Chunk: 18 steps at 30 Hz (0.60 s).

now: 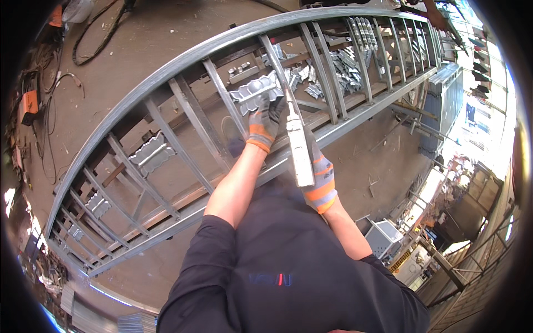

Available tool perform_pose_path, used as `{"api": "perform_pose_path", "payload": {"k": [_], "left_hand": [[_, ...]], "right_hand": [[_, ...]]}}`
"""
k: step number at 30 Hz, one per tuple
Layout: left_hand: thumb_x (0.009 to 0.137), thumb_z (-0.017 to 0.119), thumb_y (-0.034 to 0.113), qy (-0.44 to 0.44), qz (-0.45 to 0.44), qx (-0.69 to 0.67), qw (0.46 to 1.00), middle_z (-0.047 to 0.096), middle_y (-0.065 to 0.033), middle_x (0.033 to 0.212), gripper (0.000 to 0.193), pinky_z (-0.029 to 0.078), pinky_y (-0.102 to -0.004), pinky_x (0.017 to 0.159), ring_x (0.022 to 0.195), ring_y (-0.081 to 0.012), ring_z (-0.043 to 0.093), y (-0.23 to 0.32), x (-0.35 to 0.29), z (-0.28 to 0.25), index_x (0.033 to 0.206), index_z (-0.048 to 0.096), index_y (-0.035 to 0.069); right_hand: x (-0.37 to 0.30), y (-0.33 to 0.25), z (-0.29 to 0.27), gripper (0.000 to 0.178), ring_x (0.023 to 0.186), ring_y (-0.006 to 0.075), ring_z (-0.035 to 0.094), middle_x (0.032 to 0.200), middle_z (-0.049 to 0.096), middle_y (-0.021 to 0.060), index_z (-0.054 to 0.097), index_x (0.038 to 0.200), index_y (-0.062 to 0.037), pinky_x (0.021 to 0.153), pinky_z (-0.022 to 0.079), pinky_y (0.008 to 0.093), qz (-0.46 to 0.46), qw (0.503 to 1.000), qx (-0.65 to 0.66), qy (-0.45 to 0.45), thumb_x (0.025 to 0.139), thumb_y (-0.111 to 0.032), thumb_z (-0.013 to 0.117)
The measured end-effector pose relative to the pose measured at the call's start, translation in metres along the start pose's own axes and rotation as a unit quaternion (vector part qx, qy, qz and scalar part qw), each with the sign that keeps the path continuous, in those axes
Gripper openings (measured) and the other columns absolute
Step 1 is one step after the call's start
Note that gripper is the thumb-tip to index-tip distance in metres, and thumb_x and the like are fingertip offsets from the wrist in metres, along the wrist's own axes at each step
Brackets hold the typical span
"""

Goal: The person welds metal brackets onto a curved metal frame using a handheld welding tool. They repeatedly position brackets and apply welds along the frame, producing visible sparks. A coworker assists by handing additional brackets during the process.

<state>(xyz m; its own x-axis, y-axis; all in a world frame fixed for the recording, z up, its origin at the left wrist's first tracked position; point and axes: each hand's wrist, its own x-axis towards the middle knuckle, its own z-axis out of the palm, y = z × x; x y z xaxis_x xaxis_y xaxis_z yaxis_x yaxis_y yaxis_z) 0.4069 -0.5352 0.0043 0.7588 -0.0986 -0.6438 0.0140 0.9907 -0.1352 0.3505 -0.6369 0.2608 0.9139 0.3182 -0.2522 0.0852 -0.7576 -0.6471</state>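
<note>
Left hand (264, 120) extended farther forward; right hand (323, 175) nearer torso (283, 244); both gloved, forearms (236, 186) bare.

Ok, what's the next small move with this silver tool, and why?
Perhaps bring the tip of the silver tool to the right edge of the scalloped metal plate: the left hand holds the plate, and the right hand points the tool close to that edge; contact is unclear.
</note>
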Motion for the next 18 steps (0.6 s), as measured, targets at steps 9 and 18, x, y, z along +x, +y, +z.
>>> {"api": "perform_pose_path", "payload": {"k": [9, 18], "left_hand": [[0.101, 0.074, 0.008, 0.010, -0.004, -0.024, 1.000, 0.072, -0.0095, 0.117, 0.024, 0.066, -0.0516, 0.098, 0.105, -0.0319, 0.074, -0.003, 0.022, -0.009, 0.123, 0.065, 0.005], [0.102, 0.073, 0.010, 0.050, 0.054, 0.037, 0.997, 0.071, -0.0099, 0.119, 0.027, 0.067, -0.0505, 0.096, 0.103, -0.0334, 0.075, 0.000, 0.010, 0.004, 0.127, 0.064, 0.006]], "right_hand": [[0.020, 0.009, 0.011, 0.037, 0.092, 0.0372, 0.071, 0.108, 0.072, 0.0178, 0.064, 0.128, -0.0008, 0.078, 0.059, 0.0404, -0.020, 0.999, -0.050, -0.004, 0.093, -0.008, 0.071], [0.036, 0.013, 0.018, 0.036, 0.093, 0.0389, 0.072, 0.105, 0.072, 0.0188, 0.066, 0.124, -0.0039, 0.078, 0.059, 0.0445, 0.003, 0.998, -0.068, -0.005, 0.091, -0.015, 0.073]]}}
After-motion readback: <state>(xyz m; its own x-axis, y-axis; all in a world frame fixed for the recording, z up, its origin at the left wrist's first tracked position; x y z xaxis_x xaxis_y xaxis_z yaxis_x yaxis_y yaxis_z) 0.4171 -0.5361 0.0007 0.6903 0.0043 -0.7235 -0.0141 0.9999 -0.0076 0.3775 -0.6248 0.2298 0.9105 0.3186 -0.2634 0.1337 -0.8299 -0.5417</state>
